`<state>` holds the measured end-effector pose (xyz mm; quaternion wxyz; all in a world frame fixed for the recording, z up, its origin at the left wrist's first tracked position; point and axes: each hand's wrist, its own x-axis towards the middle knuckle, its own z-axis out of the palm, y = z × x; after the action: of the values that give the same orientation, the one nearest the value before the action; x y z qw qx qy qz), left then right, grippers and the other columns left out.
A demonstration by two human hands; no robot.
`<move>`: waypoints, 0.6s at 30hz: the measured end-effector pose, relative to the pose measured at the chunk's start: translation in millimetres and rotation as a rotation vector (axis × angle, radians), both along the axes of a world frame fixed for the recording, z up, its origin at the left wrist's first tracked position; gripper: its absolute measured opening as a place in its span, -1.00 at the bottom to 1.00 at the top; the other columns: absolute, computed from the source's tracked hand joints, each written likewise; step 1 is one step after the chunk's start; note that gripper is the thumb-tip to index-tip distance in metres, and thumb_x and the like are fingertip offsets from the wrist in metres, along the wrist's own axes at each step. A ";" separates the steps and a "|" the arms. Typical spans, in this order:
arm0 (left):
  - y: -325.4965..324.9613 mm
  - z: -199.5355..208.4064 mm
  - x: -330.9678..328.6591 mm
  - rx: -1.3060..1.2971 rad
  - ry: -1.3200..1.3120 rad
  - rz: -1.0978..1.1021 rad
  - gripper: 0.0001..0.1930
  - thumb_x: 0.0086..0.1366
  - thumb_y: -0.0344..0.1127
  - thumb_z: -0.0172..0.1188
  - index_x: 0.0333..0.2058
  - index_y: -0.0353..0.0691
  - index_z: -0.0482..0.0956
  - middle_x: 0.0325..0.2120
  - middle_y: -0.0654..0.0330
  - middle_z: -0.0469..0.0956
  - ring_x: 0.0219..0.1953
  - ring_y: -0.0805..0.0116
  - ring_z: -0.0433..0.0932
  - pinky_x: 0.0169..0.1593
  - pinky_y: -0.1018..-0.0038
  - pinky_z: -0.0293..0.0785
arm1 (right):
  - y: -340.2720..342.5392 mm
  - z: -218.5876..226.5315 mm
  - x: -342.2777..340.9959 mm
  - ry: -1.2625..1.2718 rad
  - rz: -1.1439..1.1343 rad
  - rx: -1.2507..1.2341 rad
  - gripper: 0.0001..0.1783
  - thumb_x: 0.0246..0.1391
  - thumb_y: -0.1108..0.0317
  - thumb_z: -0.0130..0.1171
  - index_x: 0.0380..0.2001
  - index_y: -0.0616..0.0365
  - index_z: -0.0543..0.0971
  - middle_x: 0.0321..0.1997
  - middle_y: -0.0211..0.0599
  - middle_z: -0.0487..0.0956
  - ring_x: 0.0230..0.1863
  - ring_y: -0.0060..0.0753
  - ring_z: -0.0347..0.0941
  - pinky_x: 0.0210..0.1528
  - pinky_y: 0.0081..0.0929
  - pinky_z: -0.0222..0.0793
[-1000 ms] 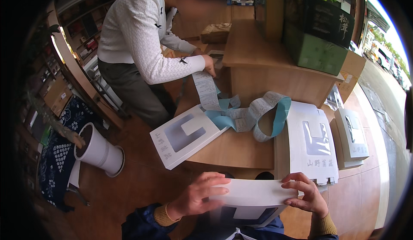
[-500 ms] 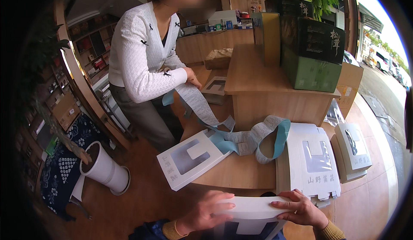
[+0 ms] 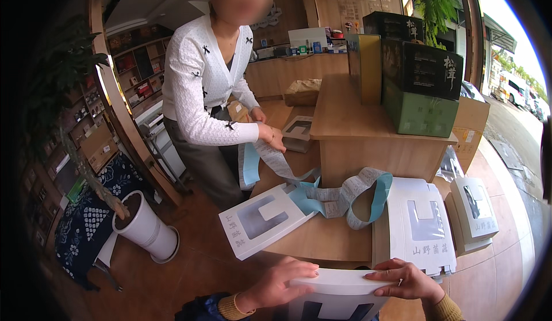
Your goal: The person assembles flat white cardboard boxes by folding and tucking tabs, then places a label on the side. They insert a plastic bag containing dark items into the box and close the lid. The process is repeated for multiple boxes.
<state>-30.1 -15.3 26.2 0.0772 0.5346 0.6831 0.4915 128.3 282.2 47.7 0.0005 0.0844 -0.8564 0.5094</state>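
Observation:
Close to me at the lower edge is a white cardboard box [image 3: 342, 282] with a dark window and a curved top edge. My left hand [image 3: 276, 286] holds its left upper corner, fingers laid along the edge. The right upper corner is held by my right hand [image 3: 409, 281], thumb and fingers closed on it. The box's lower part runs out of view. Beyond it, another white window box [image 3: 233, 246] lies on the low wooden table [image 3: 322, 235]. A long curled strip of printed labels [image 3: 345, 194] with teal backing trails from that box.
A person in a white cardigan [image 3: 190, 79] stands across, hands [image 3: 271, 136] on the strip's far end. Flattened white boxes [image 3: 422, 249] are stacked at right, beside another window box [image 3: 474, 206]. Dark and green cartons [image 3: 425, 114] stand on the wooden desk [image 3: 328, 105]. A white planter [image 3: 146, 229] is left.
My view has shifted slightly, and my hands still hold the white box, with little movement. The other person has turned more toward the table, and their hands have moved along the label strip.

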 end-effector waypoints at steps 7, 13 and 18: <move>-0.6 3.5 4.1 -0.006 -0.053 0.022 -0.69 0.11 -0.42 0.40 -0.13 -0.20 0.64 -0.05 0.11 0.61 -0.02 0.22 0.53 0.08 0.38 0.39 | 9.4 0.8 -1.2 -0.099 0.048 -0.061 -0.56 0.04 0.16 0.35 0.02 -0.02 0.64 -0.08 -0.13 0.60 0.02 -0.20 0.48 0.09 -0.28 0.43; 1.6 6.0 5.7 0.005 -0.056 0.040 -0.74 0.16 -0.40 0.36 -0.15 -0.24 0.63 -0.08 0.13 0.62 -0.06 0.23 0.54 0.05 0.39 0.41 | 1.8 2.5 -0.6 0.005 0.018 -0.061 -0.57 -0.03 0.20 0.41 -0.05 0.08 0.67 -0.06 -0.14 0.62 -0.07 -0.20 0.53 0.00 -0.30 0.49; 4.3 4.8 9.5 0.043 0.000 0.058 -0.81 0.22 -0.40 0.30 -0.18 -0.26 0.63 -0.10 0.14 0.61 -0.04 0.24 0.51 0.07 0.42 0.41 | -8.0 0.1 8.5 -0.008 -0.047 -0.051 -0.66 0.15 0.25 0.26 -0.01 0.04 0.65 0.00 -0.14 0.62 0.14 -0.15 0.38 0.19 -0.18 0.23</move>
<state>-20.6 -11.1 31.1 0.0514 0.5163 0.6877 0.5078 136.9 274.2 47.7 0.0111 0.0621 -0.8448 0.5313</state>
